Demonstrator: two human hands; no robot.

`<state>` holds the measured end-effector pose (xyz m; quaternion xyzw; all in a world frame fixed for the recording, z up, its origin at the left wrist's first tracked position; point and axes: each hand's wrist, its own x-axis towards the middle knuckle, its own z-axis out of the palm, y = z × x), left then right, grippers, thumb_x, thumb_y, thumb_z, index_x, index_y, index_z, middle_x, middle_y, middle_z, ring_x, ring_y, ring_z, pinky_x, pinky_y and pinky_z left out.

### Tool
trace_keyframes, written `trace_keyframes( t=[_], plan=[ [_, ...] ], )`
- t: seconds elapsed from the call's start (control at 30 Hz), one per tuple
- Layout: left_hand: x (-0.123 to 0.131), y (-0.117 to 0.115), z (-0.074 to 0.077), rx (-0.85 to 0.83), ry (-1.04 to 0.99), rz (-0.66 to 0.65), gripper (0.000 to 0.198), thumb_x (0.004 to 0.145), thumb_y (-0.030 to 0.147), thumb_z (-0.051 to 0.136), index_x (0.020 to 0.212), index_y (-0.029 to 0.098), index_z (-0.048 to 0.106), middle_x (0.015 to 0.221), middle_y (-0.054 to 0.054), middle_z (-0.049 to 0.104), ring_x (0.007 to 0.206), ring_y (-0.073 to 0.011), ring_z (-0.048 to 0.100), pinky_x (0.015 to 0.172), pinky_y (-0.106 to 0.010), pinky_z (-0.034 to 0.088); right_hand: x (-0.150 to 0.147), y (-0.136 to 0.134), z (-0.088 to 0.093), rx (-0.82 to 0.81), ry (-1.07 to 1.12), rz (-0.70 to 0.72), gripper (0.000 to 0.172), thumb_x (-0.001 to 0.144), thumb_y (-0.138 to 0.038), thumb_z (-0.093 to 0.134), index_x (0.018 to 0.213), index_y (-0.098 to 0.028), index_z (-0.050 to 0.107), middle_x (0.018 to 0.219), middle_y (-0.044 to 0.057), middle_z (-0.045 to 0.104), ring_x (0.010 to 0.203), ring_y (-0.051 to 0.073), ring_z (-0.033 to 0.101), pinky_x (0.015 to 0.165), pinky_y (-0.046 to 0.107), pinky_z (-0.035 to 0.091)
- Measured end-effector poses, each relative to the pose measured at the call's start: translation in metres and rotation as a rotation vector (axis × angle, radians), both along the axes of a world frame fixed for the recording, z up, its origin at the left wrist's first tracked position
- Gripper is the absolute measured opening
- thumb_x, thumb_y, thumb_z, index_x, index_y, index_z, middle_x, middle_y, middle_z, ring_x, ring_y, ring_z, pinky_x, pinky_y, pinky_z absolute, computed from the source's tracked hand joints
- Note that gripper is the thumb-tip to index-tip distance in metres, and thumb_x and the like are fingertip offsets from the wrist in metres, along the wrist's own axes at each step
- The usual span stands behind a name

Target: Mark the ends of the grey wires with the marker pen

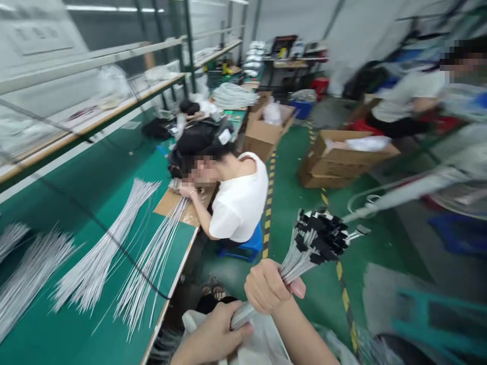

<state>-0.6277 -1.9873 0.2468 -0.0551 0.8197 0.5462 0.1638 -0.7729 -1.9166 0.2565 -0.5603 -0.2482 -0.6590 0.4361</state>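
Observation:
A thick bundle of white cables (297,258) runs slantwise through both of my hands, its far end bristling with black connectors (323,235). My right hand (269,286) is wrapped round the bundle just below the connectors. Lower down, my left hand (215,332) closes round the same bundle; its fingertips are partly hidden. The bundle is held above the floor, beside the table edge. On the green table (45,197) to the left lie more white wire bundles (106,248), spread out at their ends.
A co-worker in a white top (239,197) sits bent over the table on a blue stool (243,248). Cardboard boxes (335,159) stand on the green floor. Another person (411,96) sits at the right. A shelf (114,109) runs above the table.

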Motion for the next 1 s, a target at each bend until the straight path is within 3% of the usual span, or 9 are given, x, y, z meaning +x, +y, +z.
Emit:
trace_keyframes(
  t=[0.1, 0.23, 0.33, 0.4, 0.53, 0.6, 0.67, 0.8, 1.0],
  plan=[
    [-0.020, 0.012, -0.008, -0.130, -0.082, -0.169, 0.046, 0.081, 0.051, 0.046, 0.115, 0.021, 0.058, 0.098, -0.013, 0.064, 0.095, -0.0299, 0.059, 0.084, -0.041, 0.047, -0.017, 0.012, -0.001, -0.206, -0.031, -0.111, 0.027, 0.082, -0.030, 0.046, 0.057, -0.021, 0.041, 0.034, -0.012, 0.035, 0.025, 0.000, 0.039, 0.043, 0.012, 0.040],
    [-0.051, 0.035, -0.023, -0.146, -0.032, -0.372, 0.051, 0.085, 0.050, 0.036, 0.120, 0.017, 0.051, 0.103, -0.018, 0.062, 0.100, -0.0319, 0.057, 0.088, -0.042, 0.044, -0.034, 0.046, -0.003, -0.281, -0.013, -0.233, 0.025, 0.077, -0.031, 0.054, 0.057, -0.019, 0.045, 0.036, -0.011, 0.041, 0.028, 0.001, 0.045, 0.045, 0.013, 0.043],
    [-0.070, 0.057, -0.039, -0.154, 0.017, -0.526, 0.052, 0.087, 0.050, 0.031, 0.117, 0.012, 0.050, 0.098, -0.020, 0.063, 0.092, -0.0322, 0.059, 0.081, -0.041, 0.046, -0.039, 0.084, -0.003, -0.281, -0.034, -0.380, 0.020, 0.079, -0.025, 0.052, 0.060, -0.017, 0.051, 0.042, -0.008, 0.050, 0.034, 0.001, 0.051, 0.050, 0.014, 0.047],
    [-0.081, 0.072, -0.049, -0.170, 0.040, -0.606, 0.049, 0.089, 0.047, 0.029, 0.114, 0.010, 0.050, 0.087, -0.018, 0.064, 0.080, -0.0306, 0.061, 0.072, -0.038, 0.046, -0.037, 0.117, -0.002, -0.173, -0.159, -0.562, 0.019, 0.079, -0.021, 0.051, 0.060, -0.016, 0.051, 0.044, -0.007, 0.052, 0.034, 0.001, 0.050, 0.051, 0.014, 0.047],
    [-0.106, 0.108, -0.059, -0.172, 0.096, -0.728, 0.038, 0.090, 0.037, 0.031, 0.109, 0.009, 0.050, 0.076, -0.013, 0.064, 0.068, -0.0254, 0.062, 0.064, -0.030, 0.045, -0.018, 0.193, -0.003, 0.380, -0.443, -1.146, 0.017, 0.073, -0.022, 0.065, 0.067, -0.016, 0.050, 0.046, -0.007, 0.049, 0.040, 0.004, 0.049, 0.056, 0.019, 0.046],
    [-0.122, 0.131, -0.056, -0.197, 0.123, -0.774, 0.035, 0.090, 0.033, 0.031, 0.111, 0.011, 0.048, 0.074, -0.011, 0.064, 0.069, -0.0235, 0.063, 0.065, -0.027, 0.044, -0.011, 0.230, -0.005, 0.565, -0.527, -1.335, 0.017, 0.072, -0.022, 0.068, 0.074, -0.016, 0.052, 0.047, -0.007, 0.048, 0.044, 0.006, 0.050, 0.059, 0.021, 0.045],
    [-0.140, 0.160, -0.052, -0.243, 0.144, -0.852, 0.032, 0.090, 0.031, 0.032, 0.112, 0.013, 0.046, 0.074, -0.010, 0.065, 0.072, -0.0229, 0.064, 0.066, -0.026, 0.044, -0.009, 0.265, -0.006, 0.532, -0.538, -1.380, 0.014, 0.074, -0.020, 0.064, 0.074, -0.016, 0.050, 0.043, -0.009, 0.043, 0.039, 0.005, 0.044, 0.056, 0.021, 0.043],
    [-0.177, 0.231, -0.046, -0.323, 0.183, -1.041, 0.024, 0.089, 0.029, 0.033, 0.105, 0.016, 0.046, 0.079, -0.010, 0.066, 0.078, -0.0238, 0.065, 0.069, -0.027, 0.044, -0.022, 0.333, -0.007, 0.305, -0.463, -1.424, 0.020, 0.077, -0.023, 0.055, 0.063, -0.018, 0.041, 0.034, -0.014, 0.030, 0.025, 0.002, 0.023, 0.043, 0.019, 0.036],
    [-0.216, 0.328, -0.049, -0.223, 0.226, -1.191, 0.016, 0.091, 0.034, 0.032, 0.094, 0.022, 0.042, 0.079, -0.007, 0.066, 0.077, -0.0216, 0.065, 0.066, -0.025, 0.043, -0.036, 0.426, -0.001, 0.238, -0.431, -1.528, 0.024, 0.075, -0.021, 0.052, 0.059, -0.019, 0.035, 0.032, -0.014, 0.028, 0.022, 0.002, 0.022, 0.037, 0.018, 0.031]
  ],
)
